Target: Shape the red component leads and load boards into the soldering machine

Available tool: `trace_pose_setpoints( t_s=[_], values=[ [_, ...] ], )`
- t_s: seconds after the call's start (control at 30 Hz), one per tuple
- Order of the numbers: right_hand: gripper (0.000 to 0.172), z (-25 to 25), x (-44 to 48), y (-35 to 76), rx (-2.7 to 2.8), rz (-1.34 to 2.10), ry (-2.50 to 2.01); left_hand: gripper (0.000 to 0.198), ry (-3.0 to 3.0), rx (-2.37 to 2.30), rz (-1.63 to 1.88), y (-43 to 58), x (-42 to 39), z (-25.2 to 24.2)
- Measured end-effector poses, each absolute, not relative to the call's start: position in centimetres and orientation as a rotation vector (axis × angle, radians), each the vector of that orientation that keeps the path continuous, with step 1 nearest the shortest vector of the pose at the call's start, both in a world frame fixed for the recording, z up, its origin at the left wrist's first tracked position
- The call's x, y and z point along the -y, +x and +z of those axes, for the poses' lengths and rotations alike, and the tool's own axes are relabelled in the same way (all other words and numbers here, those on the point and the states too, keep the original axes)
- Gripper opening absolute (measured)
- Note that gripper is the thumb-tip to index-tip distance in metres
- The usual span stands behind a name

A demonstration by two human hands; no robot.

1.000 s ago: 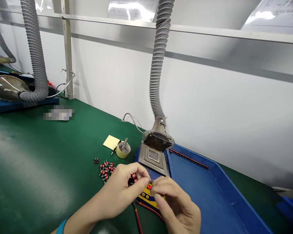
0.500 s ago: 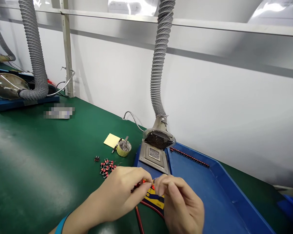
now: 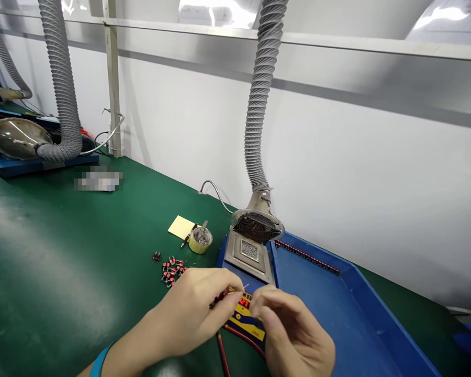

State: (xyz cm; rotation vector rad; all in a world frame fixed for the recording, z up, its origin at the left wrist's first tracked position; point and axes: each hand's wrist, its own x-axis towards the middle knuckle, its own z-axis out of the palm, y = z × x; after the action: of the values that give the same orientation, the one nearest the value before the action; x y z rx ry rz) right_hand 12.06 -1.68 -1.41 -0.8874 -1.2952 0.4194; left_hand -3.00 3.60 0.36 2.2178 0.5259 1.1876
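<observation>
My left hand point(image 3: 198, 311) is closed in a pinch on a small red and black wound component point(image 3: 219, 298) with a thin wire lead sticking out to the right. My right hand point(image 3: 294, 335) is closed too, fingertips pinched close by that lead; what it holds is too small to make out. Both hands hover over a blue and yellow solder pot point(image 3: 248, 293) with a red digit display point(image 3: 243, 302). A pile of several similar red components point(image 3: 171, 269) lies on the green mat to the left of my left hand.
A grey fume hose with a round grille point(image 3: 258, 226) hangs over the pot. A blue tray point(image 3: 337, 324) holds a row of red parts point(image 3: 306, 255). A tape roll point(image 3: 200, 241), a pen and a yellow note point(image 3: 180, 226) lie behind the pile. Red cables point(image 3: 235, 340) run under my hands.
Both hands rose slightly and the right hand drew a little to the right of the left. The component turned in my left fingers, so its lead now points right.
</observation>
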Motion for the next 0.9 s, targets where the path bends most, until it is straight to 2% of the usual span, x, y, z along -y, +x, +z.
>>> trace_pose_setpoints(
  t_s=[0.1,0.13,0.2,0.23,0.33,0.4,0.47,0.53,0.57,0.63,0.7,0.77,0.9],
  values=[
    [0.034,-1.6,2.0,11.9,1.497,0.037,-0.928,0.016,2.112,-0.538,1.064,-3.0,-3.5,0.6],
    [0.032,-1.7,2.1,11.7,1.51,-0.039,-0.954,0.017,2.133,-0.529,1.063,-3.0,-3.5,0.5],
    [0.018,-1.7,2.1,11.4,1.442,-0.055,-1.075,0.021,2.272,-0.495,1.136,-2.7,-3.6,0.2],
    [0.015,-1.7,2.0,11.2,1.393,0.054,-1.132,0.025,2.376,-0.47,1.185,-2.5,-3.6,0.0],
    [0.038,-1.5,1.7,11.3,1.25,0.657,-1.075,0.032,2.607,-0.416,1.289,-2.3,-3.7,-0.3],
    [0.044,-1.4,1.6,11.6,1.18,0.828,-0.91,0.028,2.542,-0.424,1.316,-2.4,-3.8,-0.3],
    [0.036,-1.5,1.6,12.0,1.203,0.66,-0.875,0.02,2.358,-0.456,1.288,-2.6,-3.7,-0.1],
    [0.013,-1.7,1.8,12.3,1.313,0.398,-0.915,0.015,2.176,-0.482,1.198,-2.8,-3.7,0.2],
    [0.014,-1.8,1.9,12.3,1.372,0.281,-0.93,0.014,2.114,-0.487,1.148,-2.9,-3.7,0.3],
    [0.031,-1.9,2.1,12.1,1.454,0.084,-0.926,0.013,2.065,-0.48,1.098,-2.9,-3.7,0.3],
    [0.027,-1.9,2.2,11.7,1.468,-0.027,-0.957,0.013,2.127,-0.467,1.113,-2.8,-3.7,0.1],
    [0.015,-1.8,2.2,11.4,1.409,0.096,-1.07,0.019,2.309,-0.447,1.181,-2.6,-3.7,-0.1],
    [0.042,-1.3,1.9,11.4,1.181,0.852,-1.019,0.031,2.65,-0.432,1.325,-2.3,-3.6,-0.4]
  ],
)
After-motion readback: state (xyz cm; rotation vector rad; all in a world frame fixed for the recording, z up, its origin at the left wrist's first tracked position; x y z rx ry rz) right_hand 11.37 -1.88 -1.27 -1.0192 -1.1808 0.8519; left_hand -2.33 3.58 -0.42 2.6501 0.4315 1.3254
